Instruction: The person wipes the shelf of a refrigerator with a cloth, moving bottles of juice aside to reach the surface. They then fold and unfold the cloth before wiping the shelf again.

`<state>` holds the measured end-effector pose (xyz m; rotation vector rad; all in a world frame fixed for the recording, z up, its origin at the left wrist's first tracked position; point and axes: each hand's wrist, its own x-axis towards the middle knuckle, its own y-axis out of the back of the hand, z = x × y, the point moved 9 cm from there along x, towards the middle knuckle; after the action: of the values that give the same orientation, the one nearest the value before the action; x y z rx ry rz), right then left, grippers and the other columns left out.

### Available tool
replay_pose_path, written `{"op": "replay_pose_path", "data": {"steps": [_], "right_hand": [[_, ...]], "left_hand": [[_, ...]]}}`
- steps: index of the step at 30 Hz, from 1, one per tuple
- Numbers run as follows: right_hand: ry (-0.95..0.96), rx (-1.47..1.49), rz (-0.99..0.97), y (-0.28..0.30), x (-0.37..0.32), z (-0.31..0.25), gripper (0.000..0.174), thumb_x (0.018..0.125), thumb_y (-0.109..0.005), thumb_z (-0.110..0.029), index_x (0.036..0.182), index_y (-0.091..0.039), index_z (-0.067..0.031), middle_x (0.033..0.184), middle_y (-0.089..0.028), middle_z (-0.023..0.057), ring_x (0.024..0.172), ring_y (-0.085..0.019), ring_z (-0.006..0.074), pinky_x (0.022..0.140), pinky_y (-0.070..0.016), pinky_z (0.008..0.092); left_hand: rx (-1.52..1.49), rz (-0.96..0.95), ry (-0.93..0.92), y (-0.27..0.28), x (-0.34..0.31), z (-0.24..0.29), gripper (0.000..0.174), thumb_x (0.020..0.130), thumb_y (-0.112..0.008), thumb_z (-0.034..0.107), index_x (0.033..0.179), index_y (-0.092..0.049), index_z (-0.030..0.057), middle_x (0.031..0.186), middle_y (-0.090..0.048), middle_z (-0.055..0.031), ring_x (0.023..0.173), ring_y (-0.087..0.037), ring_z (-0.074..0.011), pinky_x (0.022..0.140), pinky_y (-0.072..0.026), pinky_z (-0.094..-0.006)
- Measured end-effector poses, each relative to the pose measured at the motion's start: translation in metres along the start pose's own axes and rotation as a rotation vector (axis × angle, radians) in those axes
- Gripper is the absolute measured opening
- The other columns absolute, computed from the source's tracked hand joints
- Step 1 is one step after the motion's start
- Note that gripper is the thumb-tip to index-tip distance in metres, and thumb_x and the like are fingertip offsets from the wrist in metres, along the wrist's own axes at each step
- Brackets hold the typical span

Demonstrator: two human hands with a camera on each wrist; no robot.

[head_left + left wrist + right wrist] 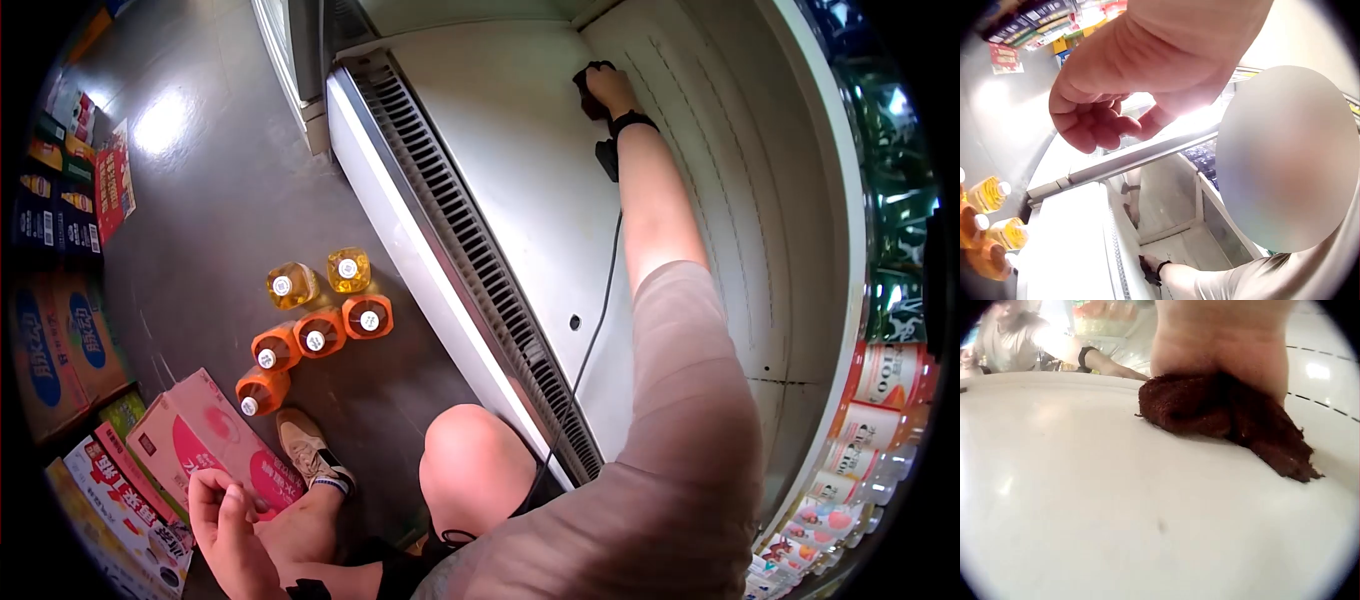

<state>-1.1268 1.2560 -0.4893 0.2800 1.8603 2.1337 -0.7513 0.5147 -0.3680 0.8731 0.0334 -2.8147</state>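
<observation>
My right hand (610,90) grips a dark reddish-brown cloth (1216,409) far inside a white cabinet, near its back wall. In the right wrist view the bunched cloth lies against the smooth white panel (1097,487), one frayed end trailing to the right; the fingers are hidden behind it. My left hand (235,540) hangs over my leg at the lower left, well away from the cabinet. Its fingers (1085,128) are loosely curled in the left wrist view, and nothing is held.
A slotted black grille (460,220) runs along the cabinet's front edge. A thin cable (605,310) crosses the white panel. Several orange and yellow bottles (318,332) stand on the grey floor, with a pink carton (205,430) beside my foot. Packed bottles (865,430) line the right side.
</observation>
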Motion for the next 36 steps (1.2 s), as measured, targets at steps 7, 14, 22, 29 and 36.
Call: {"op": "replay_pose_path", "data": {"steps": [7, 14, 22, 29, 36], "right_hand": [[-0.310, 0.365, -0.171, 0.023, 0.007, -0.028, 0.056, 0.098, -0.033, -0.032, 0.147, -0.041, -0.0069, 0.151, -0.037, 0.0216, 0.130, -0.044, 0.0397, 0.110, -0.0379, 0.0460], [0.213, 0.080, 0.000, 0.000, 0.065, -0.082, 0.044, 0.094, -0.045, -0.031, 0.120, -0.063, 0.0006, 0.131, -0.056, 0.0248, 0.114, -0.055, 0.0435, 0.096, -0.0469, 0.0496], [0.478, 0.293, 0.075, 0.069, -0.102, -0.248, 0.037, 0.093, -0.048, -0.031, 0.114, -0.059, -0.0021, 0.123, -0.054, 0.0251, 0.108, -0.057, 0.0444, 0.090, -0.0475, 0.0530], [0.456, 0.671, 0.270, 0.090, -0.095, -0.207, 0.041, 0.094, -0.054, -0.027, 0.127, -0.056, -0.0033, 0.127, -0.056, 0.0241, 0.116, -0.055, 0.0413, 0.097, -0.0458, 0.0465], [-0.250, 0.324, 0.088, 0.066, -0.042, -0.004, 0.051, 0.099, -0.044, -0.039, 0.141, -0.047, -0.0087, 0.131, -0.053, 0.0280, 0.115, -0.055, 0.0437, 0.097, -0.0470, 0.0528]], "left_hand": [[-0.034, 0.092, -0.054, 0.040, 0.011, 0.004, 0.003, 0.094, -0.057, 0.003, 0.097, -0.056, 0.0045, 0.085, -0.054, -0.0033, 0.076, -0.051, -0.0122, 0.075, -0.0456, -0.0268], [0.008, 0.078, -0.071, 0.049, 0.015, -0.009, 0.003, 0.095, -0.057, 0.005, 0.098, -0.056, 0.0056, 0.089, -0.054, -0.0028, 0.077, -0.053, -0.0116, 0.074, -0.0475, -0.0282], [0.029, -0.012, -0.105, -0.001, 0.017, 0.005, 0.006, 0.094, -0.056, 0.010, 0.093, -0.052, 0.0066, 0.076, -0.050, 0.0002, 0.069, -0.050, -0.0090, 0.067, -0.0426, -0.0245], [-0.029, -0.056, -0.159, -0.025, 0.003, 0.017, 0.008, 0.094, -0.056, 0.011, 0.090, -0.050, 0.0072, 0.071, -0.047, 0.0005, 0.063, -0.046, -0.0079, 0.064, -0.0421, -0.0240], [0.022, 0.020, -0.135, -0.003, 0.001, 0.004, 0.007, 0.093, -0.055, 0.011, 0.090, -0.050, 0.0068, 0.071, -0.046, 0.0020, 0.063, -0.044, -0.0070, 0.064, -0.0424, -0.0244]]}}
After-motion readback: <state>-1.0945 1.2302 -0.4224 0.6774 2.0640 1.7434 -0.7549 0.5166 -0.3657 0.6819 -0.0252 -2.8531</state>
